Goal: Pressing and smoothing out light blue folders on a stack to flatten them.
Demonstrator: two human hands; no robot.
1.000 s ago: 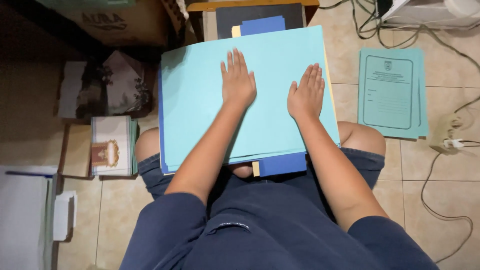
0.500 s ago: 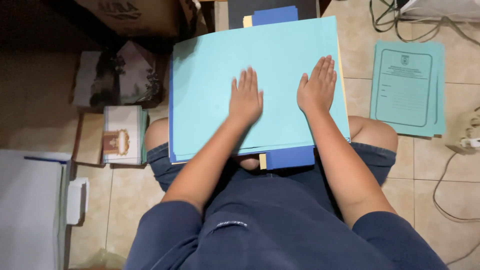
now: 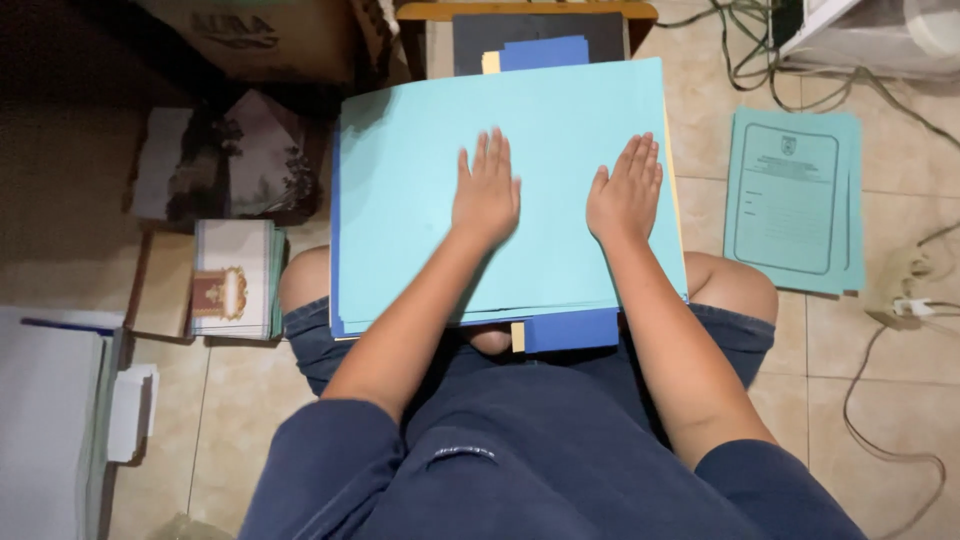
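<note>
Both hands are lying flat on a stack of folders (image 3: 420, 200) resting on the lap, the left hand (image 3: 486, 195) beside the right hand (image 3: 626, 192). Printed sheets (image 3: 795, 200) are lying on the floor (image 3: 880, 400) to the right, booklets (image 3: 232, 278) to the left, a cardboard box (image 3: 260, 40) behind them.

You're sitting over a tiled floor (image 3: 760, 330). On it to your right lies a small pile of light-blue folders (image 3: 793, 200), with loose cables (image 3: 890, 400) just beyond. To your left lie a stack of booklets (image 3: 232, 280), a white box (image 3: 45, 420) and a cardboard box (image 3: 260, 40) further up
</note>
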